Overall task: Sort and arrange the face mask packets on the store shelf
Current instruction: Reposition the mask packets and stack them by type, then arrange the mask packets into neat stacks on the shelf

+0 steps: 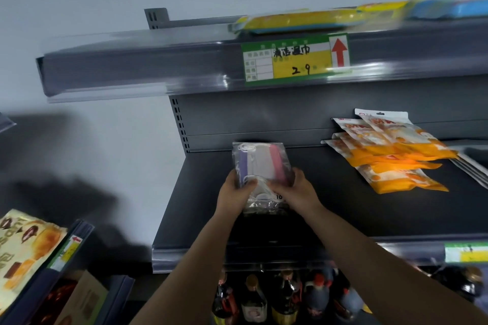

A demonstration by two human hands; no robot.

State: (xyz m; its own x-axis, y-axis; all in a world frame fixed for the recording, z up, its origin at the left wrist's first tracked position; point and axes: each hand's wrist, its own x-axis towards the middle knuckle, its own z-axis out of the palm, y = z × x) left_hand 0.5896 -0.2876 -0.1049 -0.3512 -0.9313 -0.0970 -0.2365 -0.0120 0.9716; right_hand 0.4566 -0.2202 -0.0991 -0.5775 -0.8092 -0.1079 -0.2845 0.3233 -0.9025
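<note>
Bare shelf [200, 208] left; orange packets [390, 155] crowding the right.

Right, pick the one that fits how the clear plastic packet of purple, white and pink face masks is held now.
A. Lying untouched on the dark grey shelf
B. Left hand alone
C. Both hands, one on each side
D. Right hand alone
C: the left hand and right hand each grip a side of the clear plastic packet of purple, white and pink face masks over the dark grey shelf.
</note>
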